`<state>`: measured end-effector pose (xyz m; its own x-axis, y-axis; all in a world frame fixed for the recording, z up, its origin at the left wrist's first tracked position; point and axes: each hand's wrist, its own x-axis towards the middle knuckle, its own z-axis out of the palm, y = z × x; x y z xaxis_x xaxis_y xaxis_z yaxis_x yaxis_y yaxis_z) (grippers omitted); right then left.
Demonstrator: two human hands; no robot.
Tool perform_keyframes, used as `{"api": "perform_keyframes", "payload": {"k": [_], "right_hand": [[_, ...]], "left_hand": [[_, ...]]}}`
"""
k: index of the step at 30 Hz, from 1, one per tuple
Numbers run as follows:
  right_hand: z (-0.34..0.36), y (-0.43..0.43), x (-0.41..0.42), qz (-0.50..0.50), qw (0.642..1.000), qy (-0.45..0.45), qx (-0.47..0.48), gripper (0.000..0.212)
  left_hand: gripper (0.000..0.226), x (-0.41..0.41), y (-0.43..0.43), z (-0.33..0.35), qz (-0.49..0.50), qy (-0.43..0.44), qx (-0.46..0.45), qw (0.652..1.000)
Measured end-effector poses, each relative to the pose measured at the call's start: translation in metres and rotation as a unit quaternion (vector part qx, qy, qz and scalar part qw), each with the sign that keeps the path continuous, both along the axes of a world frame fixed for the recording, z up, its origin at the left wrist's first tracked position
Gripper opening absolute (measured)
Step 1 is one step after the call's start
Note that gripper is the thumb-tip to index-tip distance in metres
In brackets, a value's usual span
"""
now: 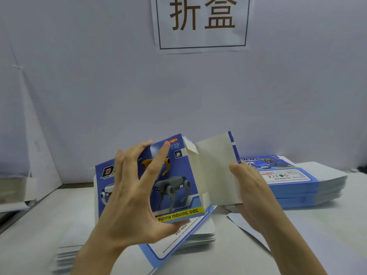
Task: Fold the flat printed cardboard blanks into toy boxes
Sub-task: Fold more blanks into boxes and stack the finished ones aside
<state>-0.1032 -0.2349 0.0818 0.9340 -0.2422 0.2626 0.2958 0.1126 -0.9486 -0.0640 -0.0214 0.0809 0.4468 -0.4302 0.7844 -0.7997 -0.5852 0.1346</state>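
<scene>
A blue printed cardboard blank (178,187) with robot dogs and the words "FUNNY MOVING DOG" is held up above the table, partly folded. My left hand (135,195) grips its printed front panel, fingers spread over the top and thumb under the lower edge. The blank's plain white inner panel (216,171) swings out to the right. My right hand (252,193) holds that white panel, thumb in front and fingers hidden behind it. Under the hands lies a stack of flat blanks (200,233), white side up.
A second stack of flat blue printed blanks (301,185) lies at the right on the white table (327,231). Loose white sheets (65,257) fan out at the lower left. A paper sign (202,22) hangs on the wall behind. A grey shelf edge (12,189) juts in at the left.
</scene>
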Motion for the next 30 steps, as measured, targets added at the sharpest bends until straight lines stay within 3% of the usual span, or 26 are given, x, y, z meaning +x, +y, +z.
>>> {"api": "perform_keyframes", "payload": {"k": [5,10,13,17,24,30], "right_hand": [[0.000,-0.006,-0.001,0.051,0.999,-0.004,0.019,0.012],[-0.001,0.001,0.000,0.005,0.999,-0.028,0.026,0.026],[0.000,0.020,-0.003,0.022,0.997,-0.077,-0.022,0.017],[-0.002,0.043,-0.005,0.054,0.987,-0.144,-0.047,0.037],[-0.004,0.045,-0.005,0.083,0.988,-0.129,-0.027,0.042],[-0.007,0.041,-0.003,0.061,0.982,-0.144,-0.104,0.042]], "left_hand": [[0.117,-0.001,0.001,0.001,0.004,0.039,0.000,0.999],[0.117,-0.002,0.001,0.007,0.063,-0.014,0.031,0.997],[0.111,-0.004,-0.007,0.005,0.085,-0.050,0.046,0.994],[0.108,-0.004,-0.014,0.000,0.095,-0.058,0.066,0.992],[0.110,-0.006,-0.012,-0.002,0.097,-0.041,0.061,0.993],[0.111,-0.009,-0.015,0.001,0.100,-0.034,0.056,0.993]]}}
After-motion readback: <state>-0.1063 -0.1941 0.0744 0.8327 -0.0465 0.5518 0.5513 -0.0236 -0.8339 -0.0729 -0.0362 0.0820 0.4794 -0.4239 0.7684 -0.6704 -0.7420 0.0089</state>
